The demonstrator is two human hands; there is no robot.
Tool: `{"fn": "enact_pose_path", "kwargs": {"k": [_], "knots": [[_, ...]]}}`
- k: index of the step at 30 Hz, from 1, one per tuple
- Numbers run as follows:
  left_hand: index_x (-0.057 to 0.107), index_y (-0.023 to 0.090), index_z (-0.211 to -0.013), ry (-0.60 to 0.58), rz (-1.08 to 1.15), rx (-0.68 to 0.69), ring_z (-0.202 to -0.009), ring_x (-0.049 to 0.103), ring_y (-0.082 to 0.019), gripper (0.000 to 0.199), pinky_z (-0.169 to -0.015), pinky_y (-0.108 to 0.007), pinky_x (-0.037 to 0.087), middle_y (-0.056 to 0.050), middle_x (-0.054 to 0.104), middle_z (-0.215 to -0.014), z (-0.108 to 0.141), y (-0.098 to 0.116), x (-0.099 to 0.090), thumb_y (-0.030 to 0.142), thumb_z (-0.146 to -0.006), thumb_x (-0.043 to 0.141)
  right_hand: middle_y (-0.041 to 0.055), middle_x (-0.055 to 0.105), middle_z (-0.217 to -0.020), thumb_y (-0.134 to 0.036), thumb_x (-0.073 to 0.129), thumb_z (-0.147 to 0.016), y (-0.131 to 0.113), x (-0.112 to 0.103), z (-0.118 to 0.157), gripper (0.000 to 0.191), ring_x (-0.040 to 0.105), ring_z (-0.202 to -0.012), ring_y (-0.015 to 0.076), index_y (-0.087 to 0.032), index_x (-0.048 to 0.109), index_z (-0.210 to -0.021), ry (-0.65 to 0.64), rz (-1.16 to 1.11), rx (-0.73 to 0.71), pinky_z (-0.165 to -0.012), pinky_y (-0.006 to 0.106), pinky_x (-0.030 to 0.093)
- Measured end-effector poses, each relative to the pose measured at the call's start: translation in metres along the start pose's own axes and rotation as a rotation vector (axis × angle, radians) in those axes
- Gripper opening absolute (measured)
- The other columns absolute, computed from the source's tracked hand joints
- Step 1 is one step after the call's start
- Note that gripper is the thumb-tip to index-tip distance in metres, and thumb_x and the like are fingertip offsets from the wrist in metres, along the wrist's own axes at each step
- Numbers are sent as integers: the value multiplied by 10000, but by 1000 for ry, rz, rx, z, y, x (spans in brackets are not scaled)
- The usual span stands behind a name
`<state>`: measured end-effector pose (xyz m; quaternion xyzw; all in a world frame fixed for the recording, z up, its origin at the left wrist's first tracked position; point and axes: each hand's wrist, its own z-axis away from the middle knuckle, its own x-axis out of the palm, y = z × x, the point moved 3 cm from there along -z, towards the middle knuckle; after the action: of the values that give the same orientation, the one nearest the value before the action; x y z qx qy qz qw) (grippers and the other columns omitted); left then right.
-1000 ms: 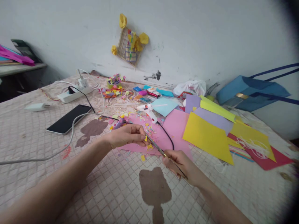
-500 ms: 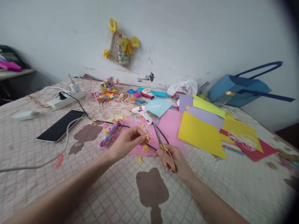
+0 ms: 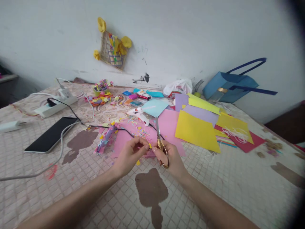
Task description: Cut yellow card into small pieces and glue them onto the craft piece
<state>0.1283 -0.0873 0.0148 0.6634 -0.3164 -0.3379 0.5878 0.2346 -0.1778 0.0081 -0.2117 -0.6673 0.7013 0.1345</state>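
My left hand [image 3: 132,154] pinches a small yellow paper piece [image 3: 150,145] between thumb and fingertips. Close beside it, my right hand [image 3: 169,156] is closed around the gold handles of a pair of scissors [image 3: 158,130], whose blades point up and away. The right fingertips reach the yellow piece too; whether they grip it I cannot tell. Beneath both hands lies a pink paper sheet [image 3: 170,122] strewn with small coloured scraps. A white glue gun [image 3: 138,115] rests on it, just beyond the scissors. To the left is a bundle of coloured paper bits [image 3: 106,139].
At left lie a black tablet [image 3: 51,135], a white power strip [image 3: 56,106] and loose cables. Yellow paper [image 3: 197,131] and other coloured sheets spread to the right. A blue bag [image 3: 230,86] stands by the wall. A small pot of paper flowers [image 3: 102,87] is at the back.
My right hand has come in toward the left with the scissors, so both hands' fingertips now meet near the yellow piece. The scissors point more upright. The camera view has shifted slightly right.
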Motion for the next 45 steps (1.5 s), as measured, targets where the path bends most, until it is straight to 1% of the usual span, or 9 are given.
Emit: {"fn": "enact_pose_path", "kwargs": {"k": [5,10,13,18,22,27,32,41,45], "knots": [[522,135,-769,-17,4,-25,-680,511,-118,162,-628,-250,418,-21,543,-734,-1,-7,0,294,-802,521,-88,392,-450,-300,535,-742,-5,-1,0,153,354,-362,55,-164,496,-683,3,-22,12,-351,170,275],[528,136,-835,-85,45,-36,-705,525,-120,190,-639,-254,436,-32,554,-792,-2,-9,1,309,-769,568,-89,392,-452,-262,511,-763,3,-5,-2,103,351,-369,55,-169,505,-718,-21,-2,-21,-356,165,265],[534,130,-852,-99,34,-38,-714,533,-127,223,-630,-255,441,-45,562,-811,-3,-8,0,326,-756,580,-83,403,-472,-238,496,-768,5,-6,-2,83,351,-386,57,-166,517,-735,-34,55,-43,-364,169,261],[549,120,-764,-106,-20,-65,-651,522,-118,206,-599,-250,428,-34,565,-710,-4,-6,-3,324,-757,572,-69,410,-522,-222,505,-759,1,-4,1,77,363,-449,62,-162,513,-712,-45,133,-103,-419,179,288],[544,121,-710,-119,-18,-109,-573,500,-102,207,-533,-227,394,-8,545,-614,-4,-5,-3,322,-740,584,-68,412,-511,-259,507,-765,0,-3,1,113,365,-428,63,-164,507,-704,-39,122,-69,-403,181,288],[523,130,-714,-78,72,-137,-592,527,-104,191,-577,-243,427,0,548,-634,-4,-5,-4,313,-750,564,-80,388,-459,-343,516,-764,2,-4,0,186,346,-372,58,-169,495,-703,3,53,-1,-356,174,267],[517,133,-713,-49,53,-93,-590,516,-97,167,-573,-236,419,6,539,-637,-3,-2,-3,289,-762,549,-81,400,-447,-342,526,-756,3,0,0,182,345,-366,58,-160,520,-748,-36,31,6,-350,174,266],[521,129,-724,-92,52,-144,-566,510,-88,187,-538,-218,405,12,534,-617,-1,-4,0,307,-751,573,-78,404,-440,-353,534,-737,-2,-1,1,194,343,-370,59,-162,510,-712,-23,58,1,-358,176,274],[517,133,-724,-33,105,-126,-623,550,-105,194,-602,-245,450,-10,576,-663,-3,-6,-5,313,-751,581,-85,376,-421,-442,509,-776,-1,0,2,284,335,-350,56,-177,466,-684,-26,-7,23,-348,174,267]]}}
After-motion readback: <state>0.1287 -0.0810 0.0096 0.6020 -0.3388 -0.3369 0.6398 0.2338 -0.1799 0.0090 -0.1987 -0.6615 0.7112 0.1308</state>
